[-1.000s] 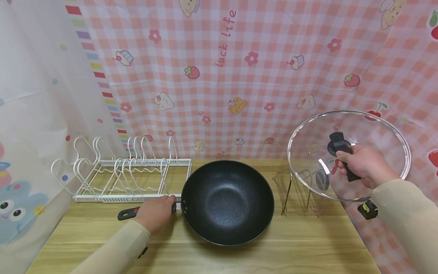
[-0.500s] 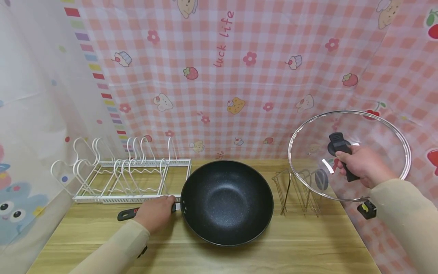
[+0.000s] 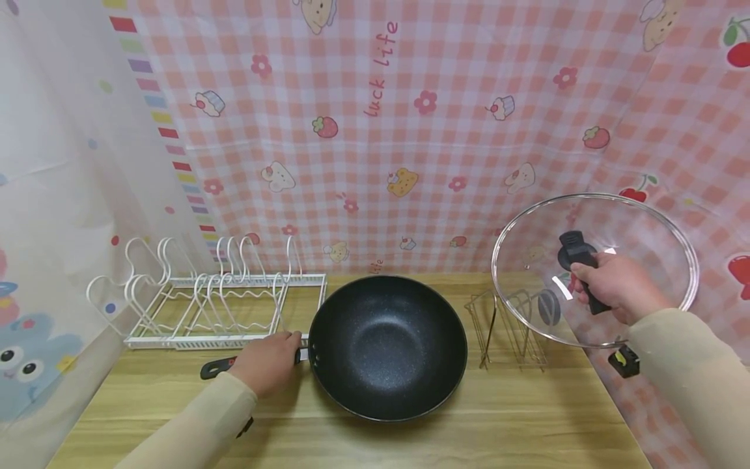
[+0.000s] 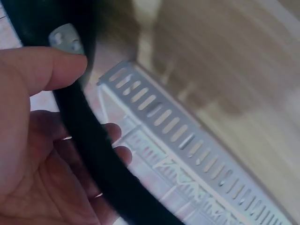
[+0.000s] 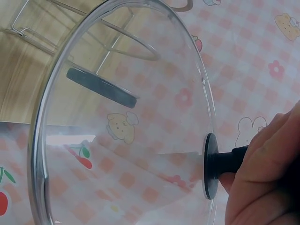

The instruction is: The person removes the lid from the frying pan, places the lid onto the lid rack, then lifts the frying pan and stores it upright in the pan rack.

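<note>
A black wok (image 3: 388,352) stands on the wooden table, its long handle pointing left. My left hand (image 3: 266,365) grips that handle (image 4: 89,136) close to the pan; in the left wrist view the thumb lies along its top by the riveted bracket. Over the table's right edge, my right hand (image 3: 624,286) holds a clear glass lid (image 3: 638,221) by its black knob (image 3: 577,247). The lid hangs tilted in the air, apart from the wok. In the right wrist view, the lid's metal rim (image 5: 40,154) shows, while part of the hand is cut off.
A white wire rack (image 3: 205,340) with upright loops sits at the back left, just beside the wok. Right of the wok stands a small metal wire rack (image 3: 486,332), partly seen through the lid. Checked cloth (image 3: 351,150) hangs behind the table.
My right hand and the lid have shifted very slightly left and down in the head view. The left hand keeps hold of the wok handle, and the wok stays put.
</note>
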A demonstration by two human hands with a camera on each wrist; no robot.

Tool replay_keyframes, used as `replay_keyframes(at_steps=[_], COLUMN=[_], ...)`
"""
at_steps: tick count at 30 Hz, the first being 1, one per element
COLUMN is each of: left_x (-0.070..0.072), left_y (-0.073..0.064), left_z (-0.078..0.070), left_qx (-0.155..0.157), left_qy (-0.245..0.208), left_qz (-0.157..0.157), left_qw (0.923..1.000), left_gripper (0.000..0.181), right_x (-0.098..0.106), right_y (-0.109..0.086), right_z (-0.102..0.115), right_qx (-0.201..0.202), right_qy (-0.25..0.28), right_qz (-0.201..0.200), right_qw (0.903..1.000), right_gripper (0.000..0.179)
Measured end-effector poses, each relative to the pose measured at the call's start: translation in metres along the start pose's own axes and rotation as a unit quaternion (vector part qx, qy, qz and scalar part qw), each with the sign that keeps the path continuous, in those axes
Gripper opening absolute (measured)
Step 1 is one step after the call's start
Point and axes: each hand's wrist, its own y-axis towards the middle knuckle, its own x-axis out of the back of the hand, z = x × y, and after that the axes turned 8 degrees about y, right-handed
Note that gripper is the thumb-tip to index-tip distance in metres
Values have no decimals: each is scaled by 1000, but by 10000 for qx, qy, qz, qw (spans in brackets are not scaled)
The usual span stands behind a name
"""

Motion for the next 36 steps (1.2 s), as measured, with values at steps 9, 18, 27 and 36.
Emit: replay_keyframes(at_steps=[9,18,27,36], left_x=[23,58,66,79], left_y=[4,13,39,61], left_z=[-6,-26,-52,-83], left_qx=[-206,-443,-498,-1030], left_qy=[7,227,-38,1], left_qz=[143,91,-254,-756], left_qw=[9997,9987,9984,9918], left_gripper=[43,43,50,56], right_x=[-3,-4,-9,-13], right_y=[0,0,-2,-2], right_z=[-3,-5,-6,-8], right_qx=[-72,-35,-18,-148], right_qy=[-103,-330,-274,-33], right_qz=[20,-10,-163,-276], right_qw=[9999,9994,9995,9995], right_gripper=[33,30,28,30])
